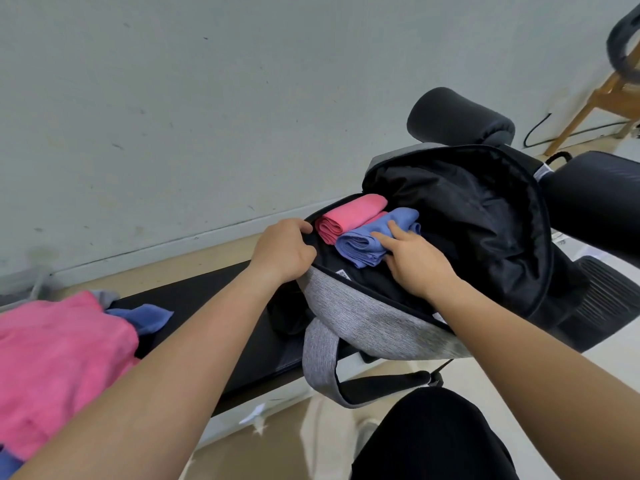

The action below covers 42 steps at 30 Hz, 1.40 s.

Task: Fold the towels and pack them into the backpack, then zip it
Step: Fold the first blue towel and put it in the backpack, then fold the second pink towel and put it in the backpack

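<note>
A grey backpack (367,317) with black lining lies open on a black bench, its flap thrown back to the right. Inside it lie a folded pink towel (349,216) and, beside it, a folded blue towel (367,244). My left hand (284,251) grips the backpack's near-left rim. My right hand (415,261) rests on the blue towel, fingers curled over its right end, pressing it into the bag. A heap of unfolded towels sits at the left: a large pink one (59,362) with a blue one (145,317) behind it.
The black bench (214,306) runs from the left towards the backpack. A black office chair (595,209) with a padded headrest (460,116) stands behind the bag. A wooden stool (602,95) is at the far right. A pale wall lies ahead. My black-clad knee (433,438) is at the bottom.
</note>
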{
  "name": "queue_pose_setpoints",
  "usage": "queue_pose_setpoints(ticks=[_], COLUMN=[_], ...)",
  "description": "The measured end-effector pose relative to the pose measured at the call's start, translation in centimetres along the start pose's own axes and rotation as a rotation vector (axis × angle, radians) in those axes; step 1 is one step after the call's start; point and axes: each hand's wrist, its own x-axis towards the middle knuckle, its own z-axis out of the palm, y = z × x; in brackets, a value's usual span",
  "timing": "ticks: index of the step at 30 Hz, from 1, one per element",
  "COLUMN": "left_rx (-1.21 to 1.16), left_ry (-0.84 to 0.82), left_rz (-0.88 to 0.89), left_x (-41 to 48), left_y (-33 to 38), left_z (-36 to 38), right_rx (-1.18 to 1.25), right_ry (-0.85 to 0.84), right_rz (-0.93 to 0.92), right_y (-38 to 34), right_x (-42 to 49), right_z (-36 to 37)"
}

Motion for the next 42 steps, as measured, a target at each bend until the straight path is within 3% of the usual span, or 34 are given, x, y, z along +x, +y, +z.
queue_pose_setpoints(ticks=[2,4,6,11,17,24,31,38,42], left_rx=[0.002,-0.002,-0.007,-0.035,-0.098,-0.160,-0.260,-0.067,0.015], left_ry=[-0.010,-0.011,-0.009,0.012,0.063,-0.019,-0.013,0.042,0.113], left_rz=[0.000,-0.003,-0.002,0.007,-0.019,-0.015,0.006,-0.103,-0.190], left_x=[0.0,0.0,-0.1,-0.1,1.0,0.8,-1.8,-9.7,-15.2], left_y=[0.1,0.2,0.4,0.4,-0.1,-0.5,-0.8,-5.9,-10.0], left_z=[-0.1,-0.1,-0.1,-0.2,-0.5,0.2,-2.6,-9.6,-13.4], right_rx=[-0.133,-0.235,-0.168,0.263,0.330,0.276,0.295,0.326,0.319], right_ry=[-0.002,0.140,0.174,-0.152,-0.158,-0.183,-0.067,0.039,-0.005], right_rz=[0.062,0.082,0.129,0.289,0.316,0.319,0.225,-0.014,-0.151], right_y=[-1.0,-2.2,-2.8,-3.5,-2.8,-3.3,-6.4,-16.6,-23.6], right_x=[0.1,0.4,1.2,3.2,3.8,4.1,2.0,-2.0,-4.2], right_z=[-0.9,-2.1,-2.1,0.3,0.9,-0.5,-4.4,-9.7,-10.5])
